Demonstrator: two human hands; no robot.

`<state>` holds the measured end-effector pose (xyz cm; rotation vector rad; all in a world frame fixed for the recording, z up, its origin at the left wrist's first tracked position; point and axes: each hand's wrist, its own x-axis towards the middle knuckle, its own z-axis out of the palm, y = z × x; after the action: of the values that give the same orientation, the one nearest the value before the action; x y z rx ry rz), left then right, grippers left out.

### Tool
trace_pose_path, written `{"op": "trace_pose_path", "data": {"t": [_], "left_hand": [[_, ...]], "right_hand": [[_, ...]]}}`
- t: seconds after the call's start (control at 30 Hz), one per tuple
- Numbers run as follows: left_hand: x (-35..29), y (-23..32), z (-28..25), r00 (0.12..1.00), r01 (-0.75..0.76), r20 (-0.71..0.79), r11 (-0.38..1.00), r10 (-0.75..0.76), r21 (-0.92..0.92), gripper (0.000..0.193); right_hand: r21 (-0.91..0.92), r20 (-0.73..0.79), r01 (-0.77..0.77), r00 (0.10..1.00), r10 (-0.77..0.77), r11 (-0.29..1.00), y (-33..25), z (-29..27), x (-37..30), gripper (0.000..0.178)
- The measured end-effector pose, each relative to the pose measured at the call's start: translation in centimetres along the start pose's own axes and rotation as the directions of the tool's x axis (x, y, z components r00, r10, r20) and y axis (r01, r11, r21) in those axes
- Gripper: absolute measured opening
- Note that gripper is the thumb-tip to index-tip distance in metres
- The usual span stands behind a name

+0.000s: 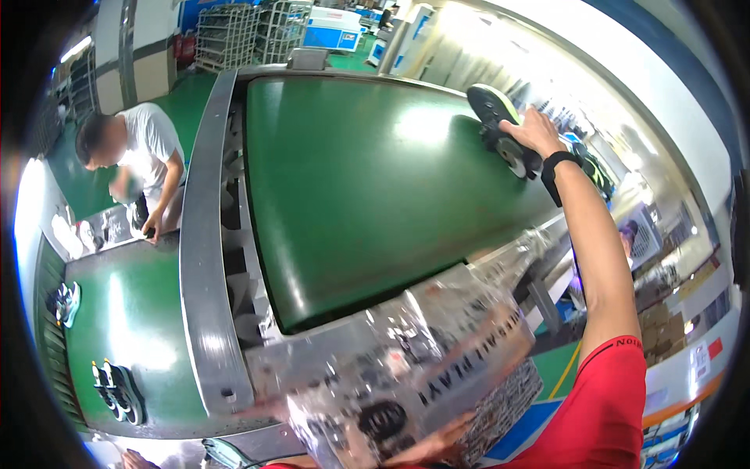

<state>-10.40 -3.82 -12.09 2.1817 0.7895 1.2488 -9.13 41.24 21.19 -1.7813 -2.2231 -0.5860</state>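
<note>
1. My right hand (539, 133) is closed on a dark shoe (486, 105) with a lime edge, thumb on the near side, at the far right edge of the wide green belt (351, 203). Whether the shoe touches the belt, I cannot tell.
2. What may be my left hand (136, 460) shows as a scrap at the bottom-left rim; spread or gripping, I cannot tell.
3. Progress, as I judge it: grasp done, release not yet done. More footwear lies around, so the work looks part-way; how much is left, I cannot tell.
4. Count, in hand: at least 1 shoe; a grey-soled part (512, 156) just below may make it 2.
5. Count, past my wrist: at least 1 lime-and-black shoe (595, 168), partly hidden.
6. Count, lower-left belt (160, 293): 2 black shoes (119, 387) side by side near my end; a smaller group (69, 303) by the left side, probably 2.
7. Count, others: 2 belts, 1 co-worker (152, 137) bent over 1 black shoe (139, 215). Clear plastic (437, 336) covers the near end; sheets overlap, number unclear.
</note>
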Motion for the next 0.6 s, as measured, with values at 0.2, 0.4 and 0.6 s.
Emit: {"op": "trace_pose_path", "data": {"t": [0.2, 0.4, 0.6], "left_hand": [[1.0, 0.0, -1.9, 0.999, 0.003, -0.046, 0.999, -0.005, -0.036, 0.039], [1.4, 0.0, -2.0, 0.999, 0.020, -0.032, 0.999, -0.022, -0.046, 0.037], [1.4, 0.7, -0.5, 0.997, 0.071, 0.000, 0.996, -0.071, -0.045, 0.037]], "right_hand": [[0.003, 0.244, -0.143, 0.960, 0.138, 0.990, -1.4, 2.5, 5.1, 0.113], [0.132, 0.288, 0.044, 0.954, -0.081, 0.990, -3.3, 1.0, 4.0, 0.101], [0.377, 0.197, 0.487, 0.789, -0.582, 0.788, -3.1, -3.2, -3.8, 0.092]]}}
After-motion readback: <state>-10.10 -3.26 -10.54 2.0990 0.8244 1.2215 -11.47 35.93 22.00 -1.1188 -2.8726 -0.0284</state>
